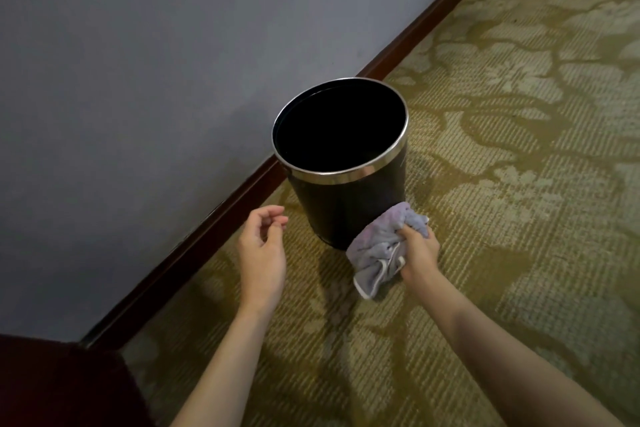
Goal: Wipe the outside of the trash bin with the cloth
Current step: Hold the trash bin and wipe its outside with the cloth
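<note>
A black round trash bin (332,204) with a shiny metal rim stands upright on the carpet, close to the wall. My right hand (417,248) grips a bunched pale lilac cloth (384,243), which presses against the lower right side of the bin's outer wall. My left hand (261,250) hovers just left of the bin's base, fingers loosely curled and apart, holding nothing and not touching the bin. The bin's inside looks dark and nothing shows in it.
A grey wall (138,80) with a dark wooden skirting board (214,218) runs diagonally behind the bin. Patterned olive carpet (502,166) covers the floor to the right. A dark red furniture corner (52,381) sits at the bottom left.
</note>
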The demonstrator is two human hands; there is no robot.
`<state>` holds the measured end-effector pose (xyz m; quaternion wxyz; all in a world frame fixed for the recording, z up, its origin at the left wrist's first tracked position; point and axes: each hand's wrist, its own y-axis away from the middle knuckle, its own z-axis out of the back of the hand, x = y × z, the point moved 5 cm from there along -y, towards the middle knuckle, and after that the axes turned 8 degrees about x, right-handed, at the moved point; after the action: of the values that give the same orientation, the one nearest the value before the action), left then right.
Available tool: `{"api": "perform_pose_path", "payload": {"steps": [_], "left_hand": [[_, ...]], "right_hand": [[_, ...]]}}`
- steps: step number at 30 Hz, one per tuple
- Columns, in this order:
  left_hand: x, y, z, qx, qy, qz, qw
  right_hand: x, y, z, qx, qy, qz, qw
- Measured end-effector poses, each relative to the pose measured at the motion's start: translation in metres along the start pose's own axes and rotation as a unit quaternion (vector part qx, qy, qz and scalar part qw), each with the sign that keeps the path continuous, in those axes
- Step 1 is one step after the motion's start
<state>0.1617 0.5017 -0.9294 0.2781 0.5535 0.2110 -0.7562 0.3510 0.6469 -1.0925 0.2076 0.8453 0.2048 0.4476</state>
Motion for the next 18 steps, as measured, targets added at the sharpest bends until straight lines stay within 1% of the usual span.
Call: {"api": "perform_pose_path", "payload": {"steps": [2,5,7,9,11,13,15,18], "left_hand": [[0.0,0.0,-0.002,0.004,0.003,0.003,1.0],[-0.007,-0.004,-0.013,0.021,-0.005,-0.003,1.0],[-0.02,-0.008,-0.024,0.038,-0.035,-0.036,0.998],[-0.039,-0.015,-0.035,0.055,-0.067,-0.087,0.992],[-0.061,-0.022,-0.046,0.069,-0.097,-0.143,0.983],[-0.081,-0.027,-0.058,0.08,-0.148,-0.194,0.966],[-0.096,-0.032,-0.07,0.097,-0.191,-0.229,0.95],[-0.109,-0.036,-0.081,0.119,-0.221,-0.25,0.935]], "right_hand": [[0.02,-0.009,0.001,-0.001,0.007,0.021,1.0],[0.063,-0.024,-0.003,0.012,0.055,0.078,0.995],[0.092,-0.03,-0.013,0.04,0.079,0.103,0.991],[0.113,-0.033,-0.023,0.057,0.094,0.111,0.988],[0.124,-0.031,-0.029,0.068,0.082,0.114,0.988],[0.123,-0.023,-0.029,0.074,0.061,0.115,0.989],[0.107,-0.012,-0.025,0.077,0.027,0.11,0.991],[0.067,0.004,-0.015,0.04,-0.001,0.081,0.996]]}}
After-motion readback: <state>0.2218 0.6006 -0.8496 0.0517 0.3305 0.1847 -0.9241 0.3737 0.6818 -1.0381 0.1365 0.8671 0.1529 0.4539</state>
